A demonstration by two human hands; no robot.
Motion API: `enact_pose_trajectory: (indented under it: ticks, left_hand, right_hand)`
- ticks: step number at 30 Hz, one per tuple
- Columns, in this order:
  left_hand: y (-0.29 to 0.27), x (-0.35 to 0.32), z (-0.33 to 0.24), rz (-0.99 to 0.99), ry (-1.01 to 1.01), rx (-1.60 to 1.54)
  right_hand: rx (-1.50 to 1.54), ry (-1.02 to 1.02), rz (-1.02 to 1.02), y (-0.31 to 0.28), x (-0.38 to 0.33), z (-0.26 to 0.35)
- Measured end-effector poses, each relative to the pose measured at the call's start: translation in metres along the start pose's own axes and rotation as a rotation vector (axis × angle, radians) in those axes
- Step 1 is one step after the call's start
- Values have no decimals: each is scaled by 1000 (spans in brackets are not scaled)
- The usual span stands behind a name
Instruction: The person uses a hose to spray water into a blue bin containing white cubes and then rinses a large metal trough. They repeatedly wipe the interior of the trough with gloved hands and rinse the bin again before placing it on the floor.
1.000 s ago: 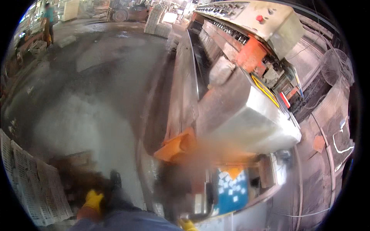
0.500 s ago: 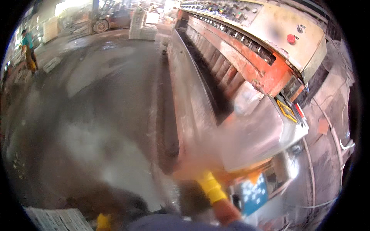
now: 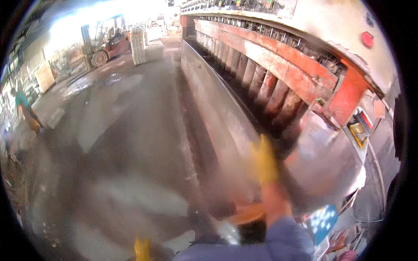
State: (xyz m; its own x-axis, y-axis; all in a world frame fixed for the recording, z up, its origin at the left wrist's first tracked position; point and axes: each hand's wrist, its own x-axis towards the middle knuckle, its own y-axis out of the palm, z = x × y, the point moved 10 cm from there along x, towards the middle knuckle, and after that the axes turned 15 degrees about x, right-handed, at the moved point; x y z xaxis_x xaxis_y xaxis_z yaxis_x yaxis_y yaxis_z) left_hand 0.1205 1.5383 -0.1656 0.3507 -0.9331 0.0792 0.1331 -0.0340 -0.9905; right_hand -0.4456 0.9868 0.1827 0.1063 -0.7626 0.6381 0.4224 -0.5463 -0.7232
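Observation:
My right hand point(image 3: 264, 164), in a yellow glove, reaches forward over the near end of a long machine's metal side panel point(image 3: 217, 102). It is smeared by motion, so its fingers and any contact with the panel cannot be made out. My left hand point(image 3: 142, 249), also in a yellow glove, shows only in part at the bottom edge, above the wet floor. Its fingers are too blurred to read. Close to the right hand lies a pale plastic bag point(image 3: 315, 132) on the machine's end.
Orange beams point(image 3: 278, 58) and a row of grey cylinders point(image 3: 248, 71) run along the machine. A red button point(image 3: 367, 39) sits on its control box. A forklift point(image 3: 106, 45), stacked slabs point(image 3: 137, 45) and a person point(image 3: 27, 111) stand farther off. A blue spotted item point(image 3: 323, 222) lies low right.
My right hand has moved forward and up from the machine's lower end toward the panel's top edge. My view has shifted, and the slatted stack at lower left has left it.

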Motion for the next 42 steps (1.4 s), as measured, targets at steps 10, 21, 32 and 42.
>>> enact_pose_trajectory:
  ticks: [10, 21, 32, 42]
  left_hand:
    - [-28, 205, 24, 732, -365, -275]
    - [29, 440, 70, 795, -302, -264]
    - [109, 756, 168, 742, -258, -274]
    - [30, 1054, -23, 675, 48, -674]
  right_hand:
    - [-147, 527, 501, 139, 100, -17]
    - [-192, 509, 93, 207, 195, 38]
    - [-327, 663, -127, 207, 190, 33]
    - [-802, 569, -529, 269, 244, 93]
